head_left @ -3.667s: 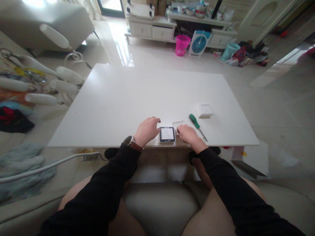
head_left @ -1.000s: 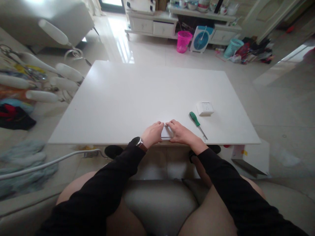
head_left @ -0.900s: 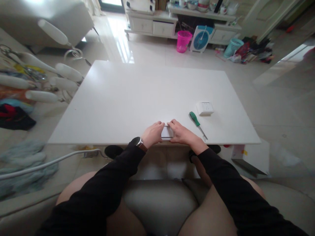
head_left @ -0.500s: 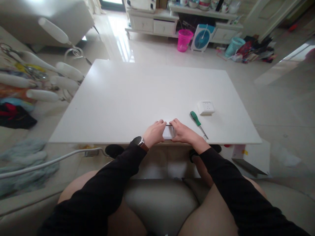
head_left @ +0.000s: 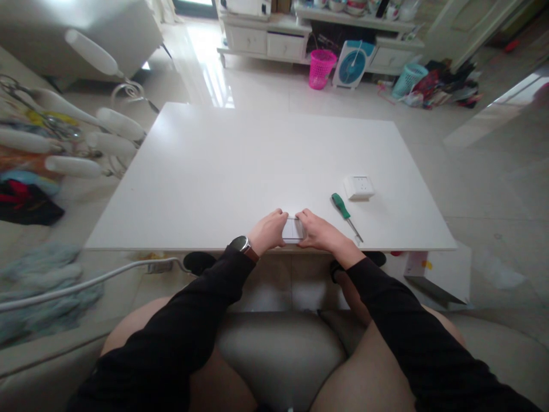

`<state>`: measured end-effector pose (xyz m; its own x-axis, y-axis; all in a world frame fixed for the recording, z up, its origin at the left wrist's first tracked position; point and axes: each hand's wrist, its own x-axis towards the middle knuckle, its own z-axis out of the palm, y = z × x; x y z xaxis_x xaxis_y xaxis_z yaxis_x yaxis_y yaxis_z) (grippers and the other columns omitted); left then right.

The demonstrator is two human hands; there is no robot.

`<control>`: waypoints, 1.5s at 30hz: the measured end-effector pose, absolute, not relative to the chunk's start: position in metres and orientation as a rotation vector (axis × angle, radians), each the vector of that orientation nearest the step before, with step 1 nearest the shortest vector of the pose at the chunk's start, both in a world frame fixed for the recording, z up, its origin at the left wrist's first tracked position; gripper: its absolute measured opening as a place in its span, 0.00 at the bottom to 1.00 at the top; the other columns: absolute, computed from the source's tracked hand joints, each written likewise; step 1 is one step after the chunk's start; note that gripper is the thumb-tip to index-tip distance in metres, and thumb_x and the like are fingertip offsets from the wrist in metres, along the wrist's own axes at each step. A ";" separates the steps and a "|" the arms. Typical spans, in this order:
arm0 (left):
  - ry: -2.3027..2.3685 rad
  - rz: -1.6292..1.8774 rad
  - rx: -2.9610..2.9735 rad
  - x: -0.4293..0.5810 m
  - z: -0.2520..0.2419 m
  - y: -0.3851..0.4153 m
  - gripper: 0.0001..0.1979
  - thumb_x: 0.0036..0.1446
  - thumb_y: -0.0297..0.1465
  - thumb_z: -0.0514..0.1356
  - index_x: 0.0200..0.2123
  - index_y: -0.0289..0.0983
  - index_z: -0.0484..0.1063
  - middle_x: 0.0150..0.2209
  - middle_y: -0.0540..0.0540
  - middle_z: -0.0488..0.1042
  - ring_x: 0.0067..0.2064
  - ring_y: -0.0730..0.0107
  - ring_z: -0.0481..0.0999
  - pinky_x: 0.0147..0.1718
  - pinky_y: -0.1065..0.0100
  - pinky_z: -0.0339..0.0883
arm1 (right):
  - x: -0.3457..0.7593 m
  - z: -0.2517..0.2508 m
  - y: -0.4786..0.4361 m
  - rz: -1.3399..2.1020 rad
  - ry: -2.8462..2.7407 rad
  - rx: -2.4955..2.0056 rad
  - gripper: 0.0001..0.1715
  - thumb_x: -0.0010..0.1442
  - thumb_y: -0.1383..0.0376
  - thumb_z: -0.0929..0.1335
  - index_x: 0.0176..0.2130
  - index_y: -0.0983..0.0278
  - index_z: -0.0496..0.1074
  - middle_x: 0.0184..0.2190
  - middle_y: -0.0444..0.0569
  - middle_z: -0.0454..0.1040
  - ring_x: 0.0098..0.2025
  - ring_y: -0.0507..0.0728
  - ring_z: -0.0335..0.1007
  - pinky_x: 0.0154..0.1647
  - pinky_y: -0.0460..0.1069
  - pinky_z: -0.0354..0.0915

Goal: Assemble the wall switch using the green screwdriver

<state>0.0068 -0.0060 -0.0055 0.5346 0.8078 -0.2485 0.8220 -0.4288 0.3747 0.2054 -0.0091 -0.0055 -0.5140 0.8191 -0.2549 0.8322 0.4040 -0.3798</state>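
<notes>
Near the front edge of the white table (head_left: 240, 160), my left hand (head_left: 269, 230) and my right hand (head_left: 316, 230) grip a small white wall switch (head_left: 293, 229) from its two sides. Its face has two wide panels with a dark line along the far edge. My fingers curl over the far corners and the thumbs press the near ones, so both ends are partly hidden. To the right lies a screwdriver (head_left: 341, 206) with a green handle, its shaft pointing toward the front edge. Beyond it sits a white socket box (head_left: 359, 187) with its holes facing up.
At the left edge stands a lamp (head_left: 120, 123) with several white shades. Past the table are a pink basket (head_left: 321, 68), a blue and white box fan (head_left: 352, 64) and a white cabinet (head_left: 266, 43). A grey tube (head_left: 128, 268) runs below the table at left.
The switch's face shows a little more plainly between my hands, and the left hand has shifted very slightly left. The screwdriver and socket box stay put.
</notes>
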 end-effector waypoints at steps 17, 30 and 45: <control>1.348 -0.081 2.316 0.006 -0.004 -0.005 0.30 0.44 0.27 0.75 0.48 0.36 0.65 0.52 0.39 0.72 0.48 0.56 0.80 0.45 0.64 0.72 | 0.204 -0.009 -0.008 -0.713 2.664 1.529 0.34 0.46 0.66 0.81 0.47 0.63 0.65 0.49 0.51 0.64 0.50 0.62 0.70 0.54 0.58 0.72; 1.321 -0.093 2.379 0.005 -0.006 0.001 0.30 0.43 0.33 0.76 0.48 0.34 0.70 0.49 0.36 0.75 0.45 0.53 0.80 0.44 0.61 0.73 | 0.204 -0.007 -0.006 -0.695 2.638 1.542 0.33 0.46 0.64 0.81 0.48 0.64 0.69 0.47 0.53 0.70 0.48 0.63 0.73 0.50 0.55 0.71; 1.293 -0.130 2.398 0.005 -0.009 0.008 0.27 0.43 0.36 0.77 0.45 0.34 0.74 0.46 0.36 0.78 0.47 0.49 0.80 0.46 0.60 0.72 | 0.202 0.003 -0.006 -0.810 2.608 1.568 0.33 0.46 0.63 0.83 0.49 0.65 0.74 0.47 0.58 0.81 0.48 0.67 0.79 0.47 0.54 0.70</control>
